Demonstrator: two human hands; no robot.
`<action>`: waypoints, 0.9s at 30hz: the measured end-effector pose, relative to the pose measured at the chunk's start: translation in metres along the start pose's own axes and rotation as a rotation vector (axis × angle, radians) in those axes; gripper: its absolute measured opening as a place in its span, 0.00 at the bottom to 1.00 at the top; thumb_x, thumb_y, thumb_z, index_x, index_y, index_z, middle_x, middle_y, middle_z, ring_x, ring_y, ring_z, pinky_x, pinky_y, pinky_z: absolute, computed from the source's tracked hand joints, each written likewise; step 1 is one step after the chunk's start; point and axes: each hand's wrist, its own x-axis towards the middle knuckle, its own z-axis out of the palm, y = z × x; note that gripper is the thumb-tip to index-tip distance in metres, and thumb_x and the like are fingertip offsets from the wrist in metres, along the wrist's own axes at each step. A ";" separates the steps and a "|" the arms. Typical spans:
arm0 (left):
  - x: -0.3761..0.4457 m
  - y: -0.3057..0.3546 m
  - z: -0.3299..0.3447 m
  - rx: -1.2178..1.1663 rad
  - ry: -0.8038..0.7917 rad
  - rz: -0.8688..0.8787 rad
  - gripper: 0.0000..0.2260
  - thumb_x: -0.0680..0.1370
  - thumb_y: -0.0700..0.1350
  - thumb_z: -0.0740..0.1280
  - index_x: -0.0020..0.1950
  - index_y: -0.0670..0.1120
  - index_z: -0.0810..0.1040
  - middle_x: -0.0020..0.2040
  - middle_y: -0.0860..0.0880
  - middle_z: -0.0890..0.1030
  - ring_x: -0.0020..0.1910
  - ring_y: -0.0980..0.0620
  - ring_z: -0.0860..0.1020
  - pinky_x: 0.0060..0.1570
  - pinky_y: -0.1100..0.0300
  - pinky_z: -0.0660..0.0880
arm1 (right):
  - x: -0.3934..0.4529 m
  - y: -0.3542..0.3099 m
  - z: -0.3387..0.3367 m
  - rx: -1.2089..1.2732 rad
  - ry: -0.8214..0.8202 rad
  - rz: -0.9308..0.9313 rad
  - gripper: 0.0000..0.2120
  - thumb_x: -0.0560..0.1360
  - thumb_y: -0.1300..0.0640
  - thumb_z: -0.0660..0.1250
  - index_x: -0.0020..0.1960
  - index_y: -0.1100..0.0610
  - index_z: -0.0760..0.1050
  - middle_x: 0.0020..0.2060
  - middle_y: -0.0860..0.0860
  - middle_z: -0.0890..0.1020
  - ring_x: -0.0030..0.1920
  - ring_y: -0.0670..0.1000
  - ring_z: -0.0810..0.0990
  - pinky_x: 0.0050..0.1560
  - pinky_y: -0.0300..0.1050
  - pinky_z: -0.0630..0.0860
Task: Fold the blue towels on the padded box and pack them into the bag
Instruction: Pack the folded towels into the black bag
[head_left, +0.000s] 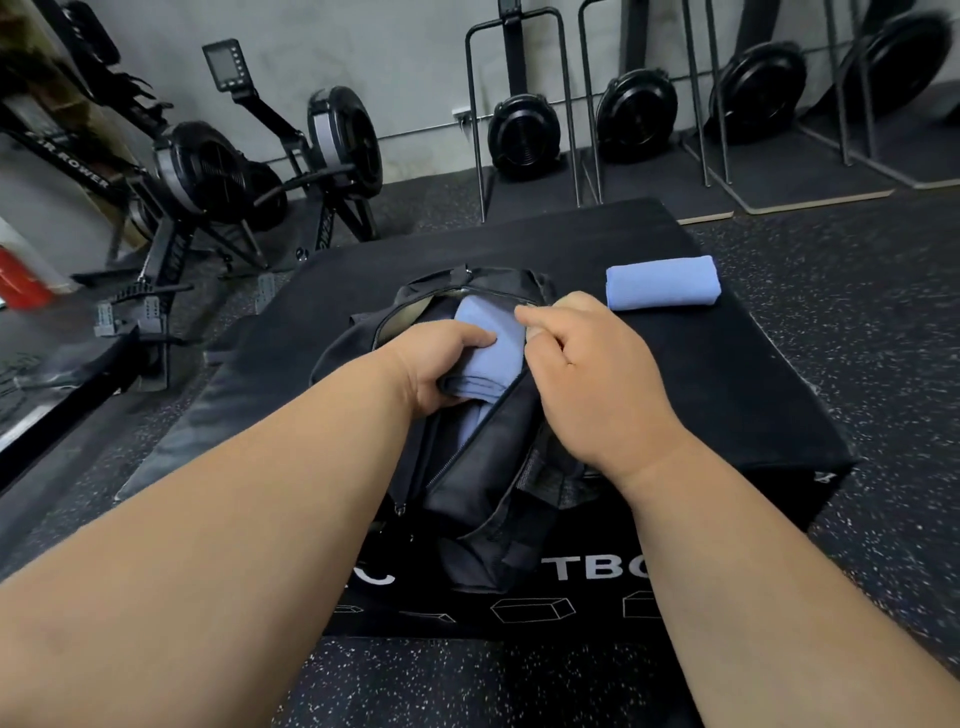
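**Towel going into the bag**

Gym floor, black padded box (649, 364) in the middle. The bag (483, 467) sits unzipped at its near edge. Left hand (441, 364) grips a folded blue towel (491, 343) in the opening; right hand (587, 364) pinches the zipper edge. Second folded towel (663, 283) lies toward the far right corner. Rowers (218, 171) behind.

Folded blue towel (663, 283): soft matt cloth, fine-textured. Black bag (483, 467): woven fabric, slight sheen, metal-looking zip. Padded box (701, 374): matt black vinyl-like cover, printed white lettering. Floor (857, 260): rough speckled rubber. Rowing machines (218, 166): black plastic, metal.
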 end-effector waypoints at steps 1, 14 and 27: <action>0.003 0.000 0.002 0.037 0.020 -0.007 0.15 0.81 0.45 0.70 0.66 0.40 0.79 0.53 0.41 0.86 0.40 0.47 0.85 0.32 0.61 0.79 | 0.000 0.000 0.000 0.018 -0.010 0.001 0.20 0.84 0.54 0.58 0.72 0.50 0.79 0.55 0.44 0.78 0.58 0.46 0.77 0.59 0.44 0.73; 0.020 0.004 0.006 0.893 0.345 0.210 0.30 0.81 0.60 0.68 0.74 0.39 0.72 0.66 0.41 0.80 0.62 0.40 0.79 0.61 0.51 0.75 | 0.003 0.005 0.002 0.058 -0.029 0.008 0.29 0.77 0.46 0.52 0.74 0.48 0.77 0.53 0.43 0.76 0.55 0.45 0.76 0.58 0.48 0.75; -0.012 -0.034 0.006 1.285 0.345 0.429 0.25 0.84 0.62 0.61 0.78 0.53 0.70 0.80 0.40 0.65 0.78 0.38 0.62 0.77 0.48 0.60 | -0.001 0.015 0.005 0.060 0.011 -0.002 0.19 0.84 0.53 0.60 0.73 0.47 0.77 0.55 0.42 0.77 0.57 0.44 0.77 0.58 0.46 0.75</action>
